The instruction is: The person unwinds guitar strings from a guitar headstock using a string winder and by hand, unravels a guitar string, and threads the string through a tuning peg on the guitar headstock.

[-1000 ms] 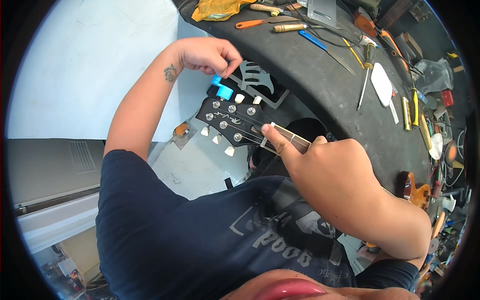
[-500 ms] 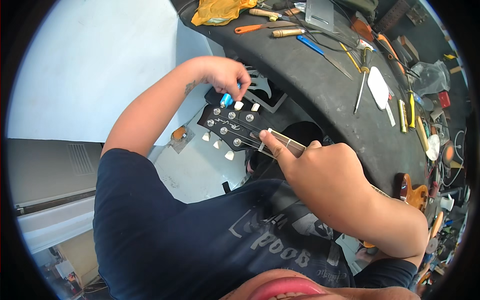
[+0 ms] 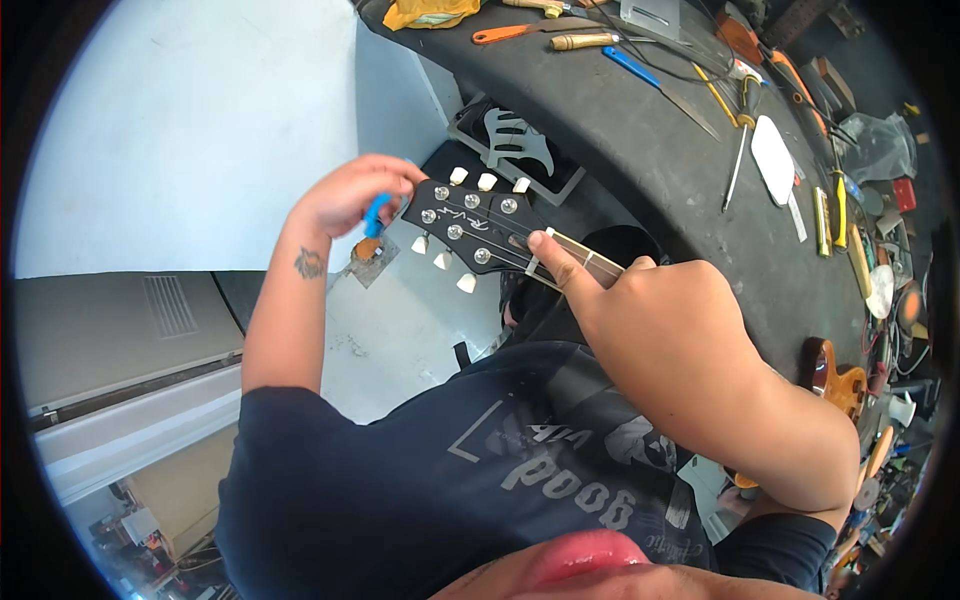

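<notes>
In the head view, I see 2 bare hands at work on a dark guitar, well apart from each other. The headstock [image 3: 495,222] lies near the middle of the scene, pointing to the left, with 3 white tuning knobs [image 3: 487,182] along its upper edge and 3 along its lower edge. Shiny metal posts stand on its black face.

The left hand [image 3: 362,195] is at the far tip of the headstock, its fingers curled around a small blue tool [image 3: 377,216], which is partly hidden by the grip. All 6 knobs show outside that hand; I can't tell from here whether the tool touches the headstock.

The right hand [image 3: 665,315] is clamped on the guitar neck [image 3: 587,259], back of the hand upward, the thumb laid across the front just past the headstock and the other fingers mostly out of my sight.

Beyond the guitar curves a dark bench [image 3: 790,285]. On it lie an orange-handled tool [image 3: 505,35], a wooden-handled tool [image 3: 580,41], a blue-handled tool [image 3: 632,66] with a narrow blade, a screwdriver [image 3: 740,150], and a white rounded plate [image 3: 771,165] just beside it. A crumpled yellow cloth [image 3: 425,11] rests at the top, and an amber guitar body [image 3: 845,385] sits off to the right. Between the bench and the headstock I notice a pale slotted plate [image 3: 518,150].
</notes>
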Demonstrator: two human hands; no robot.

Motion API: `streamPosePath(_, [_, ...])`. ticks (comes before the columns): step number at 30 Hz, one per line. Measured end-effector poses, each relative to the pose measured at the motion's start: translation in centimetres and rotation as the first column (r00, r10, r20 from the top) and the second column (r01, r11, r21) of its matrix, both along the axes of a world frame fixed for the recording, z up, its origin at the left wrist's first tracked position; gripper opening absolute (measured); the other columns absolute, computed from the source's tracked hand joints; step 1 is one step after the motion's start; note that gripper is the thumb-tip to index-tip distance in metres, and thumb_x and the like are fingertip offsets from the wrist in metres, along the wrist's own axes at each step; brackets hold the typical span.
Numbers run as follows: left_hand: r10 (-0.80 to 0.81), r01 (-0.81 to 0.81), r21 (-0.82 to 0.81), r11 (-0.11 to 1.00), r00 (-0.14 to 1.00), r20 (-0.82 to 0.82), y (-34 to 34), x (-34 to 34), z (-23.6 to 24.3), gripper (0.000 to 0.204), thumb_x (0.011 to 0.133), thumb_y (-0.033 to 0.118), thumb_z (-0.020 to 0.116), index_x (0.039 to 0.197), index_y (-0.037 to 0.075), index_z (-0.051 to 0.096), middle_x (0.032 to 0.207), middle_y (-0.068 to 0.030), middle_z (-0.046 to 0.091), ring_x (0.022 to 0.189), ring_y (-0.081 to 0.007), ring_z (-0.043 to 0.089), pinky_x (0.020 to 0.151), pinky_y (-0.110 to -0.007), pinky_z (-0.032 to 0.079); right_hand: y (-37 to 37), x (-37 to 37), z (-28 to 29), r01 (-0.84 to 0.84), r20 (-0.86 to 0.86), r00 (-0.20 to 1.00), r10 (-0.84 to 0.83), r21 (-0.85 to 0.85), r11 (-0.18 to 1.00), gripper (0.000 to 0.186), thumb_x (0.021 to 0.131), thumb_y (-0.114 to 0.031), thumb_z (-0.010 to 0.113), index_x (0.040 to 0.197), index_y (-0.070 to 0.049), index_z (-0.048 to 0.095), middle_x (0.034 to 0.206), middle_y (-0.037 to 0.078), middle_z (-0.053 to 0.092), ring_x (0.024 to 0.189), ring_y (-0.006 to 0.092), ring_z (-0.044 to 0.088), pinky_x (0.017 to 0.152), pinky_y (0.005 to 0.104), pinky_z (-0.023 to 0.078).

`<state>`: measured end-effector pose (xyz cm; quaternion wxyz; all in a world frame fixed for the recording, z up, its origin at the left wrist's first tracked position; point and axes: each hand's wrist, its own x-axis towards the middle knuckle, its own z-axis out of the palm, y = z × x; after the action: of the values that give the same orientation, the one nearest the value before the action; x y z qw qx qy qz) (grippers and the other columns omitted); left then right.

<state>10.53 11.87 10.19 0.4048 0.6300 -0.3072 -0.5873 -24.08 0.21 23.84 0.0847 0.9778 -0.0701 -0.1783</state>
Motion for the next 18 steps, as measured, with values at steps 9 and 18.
streamPosePath(9, [0.089, -0.102, -0.076, 0.992, 0.984, -0.152, 0.4, -3.6, -0.3, 0.014, 0.093, 0.021, 0.070, 0.093, 0.007, 0.071, 0.083, 0.0020, 0.067, 0.068, -0.0059, 0.056, 0.060, -0.023, 0.045, 0.1, 0.1, 0.2, 0.000, -0.004, 1.000, 0.000, -0.013, 1.000, 0.075, 0.085, -0.006, 0.067, 0.157, -0.017, 0.048, 0.065, 0.001, 0.061, 0.059, 0.0167, 0.066, 0.046, 0.0306, 0.046])
streamPosePath(18, [0.141, -0.154, -0.078, 0.985, 0.980, -0.143, -0.2, -4.2, -0.7, 0.016, 0.093, 0.021, 0.068, 0.094, 0.005, 0.070, 0.079, 0.0004, 0.068, 0.064, -0.0058, 0.055, 0.057, -0.023, 0.044, 0.3, 0.2, 0.4, 0.045, -0.006, 0.999, -0.045, 0.027, 0.999, 0.080, 0.083, -0.006, 0.069, 0.158, -0.017, 0.044, 0.067, 0.002, 0.064, 0.060, 0.0177, 0.068, 0.047, 0.0303, 0.047])
